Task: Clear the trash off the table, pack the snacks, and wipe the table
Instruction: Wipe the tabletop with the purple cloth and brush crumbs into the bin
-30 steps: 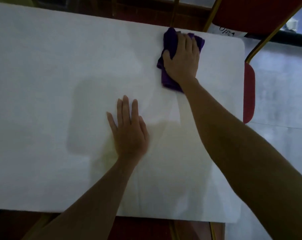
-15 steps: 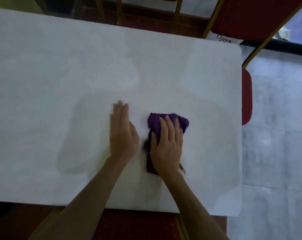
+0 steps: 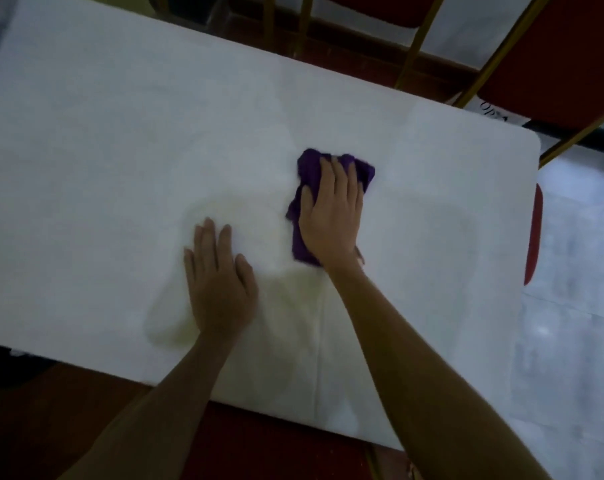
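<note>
A crumpled purple cloth (image 3: 309,174) lies on the white table (image 3: 103,161), a little right of the middle. My right hand (image 3: 330,213) presses flat on top of the cloth, fingers pointing away from me, covering most of it. My left hand (image 3: 219,282) rests palm down on the bare tabletop, to the left of the cloth and nearer to me, fingers together and holding nothing. No trash or snacks show on the table.
Red chairs with gold frames (image 3: 553,53) stand beyond the far edge. Another red chair (image 3: 533,233) is tucked against the right end, and a red seat (image 3: 259,445) shows below the near edge. Pale floor (image 3: 570,323) lies to the right.
My right hand pulled the cloth from the far right corner back beside my left hand, then pushed it away again toward the middle. My left hand has stayed flat on the table.
</note>
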Available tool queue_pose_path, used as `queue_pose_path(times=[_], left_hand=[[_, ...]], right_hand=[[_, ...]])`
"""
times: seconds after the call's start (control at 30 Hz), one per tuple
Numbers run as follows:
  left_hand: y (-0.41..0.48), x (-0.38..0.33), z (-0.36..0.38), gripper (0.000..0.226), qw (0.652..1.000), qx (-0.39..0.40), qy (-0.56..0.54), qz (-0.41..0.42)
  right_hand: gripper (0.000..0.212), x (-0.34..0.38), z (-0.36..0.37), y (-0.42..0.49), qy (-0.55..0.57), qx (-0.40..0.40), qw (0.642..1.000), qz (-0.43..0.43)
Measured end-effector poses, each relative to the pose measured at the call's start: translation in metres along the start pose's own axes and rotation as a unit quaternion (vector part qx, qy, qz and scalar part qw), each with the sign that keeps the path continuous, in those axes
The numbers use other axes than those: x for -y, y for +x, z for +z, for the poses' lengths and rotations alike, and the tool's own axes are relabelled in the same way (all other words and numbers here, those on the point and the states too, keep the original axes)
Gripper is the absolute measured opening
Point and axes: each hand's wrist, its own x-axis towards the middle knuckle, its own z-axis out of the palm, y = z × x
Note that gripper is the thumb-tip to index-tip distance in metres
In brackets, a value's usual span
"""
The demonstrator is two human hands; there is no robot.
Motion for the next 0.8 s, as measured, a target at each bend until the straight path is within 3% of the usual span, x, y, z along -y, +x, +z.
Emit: queue_pose_path(times=[0.17, 0.27, 0.4, 0.57, 0.67, 0.8], left_hand=[[0.002, 0.003, 0.004, 0.053, 1.0, 0.0, -0.001, -0.002], [0.003, 0.001, 0.003, 0.051, 1.0, -0.007, 0.001, -0.003], [0.003, -0.001, 0.001, 0.05, 1.0, 0.0, 0.002, -0.009], [0.002, 0.002, 0.003, 0.05, 1.0, 0.002, -0.009, -0.005], [0.002, 0.003, 0.003, 0.052, 1.0, 0.007, -0.006, -0.001], [0.001, 0.002, 0.003, 0.052, 1.0, 0.002, -0.007, -0.005]], right_hand=[[0.052, 0.025, 0.003, -0.116, 0.012, 0.053, 0.998, -0.038], [0.051, 0.017, 0.007, -0.077, -0.005, 0.041, 0.997, -0.071], [0.058, 0.029, 0.021, 0.037, -0.009, 0.005, 1.0, -0.023], [0.063, 0.044, 0.027, 0.134, -0.011, 0.043, 0.999, -0.026], [0.062, 0.049, 0.031, 0.116, -0.007, 0.034, 0.999, -0.023], [0.059, 0.044, 0.028, 0.023, -0.001, 0.018, 0.997, -0.077]])
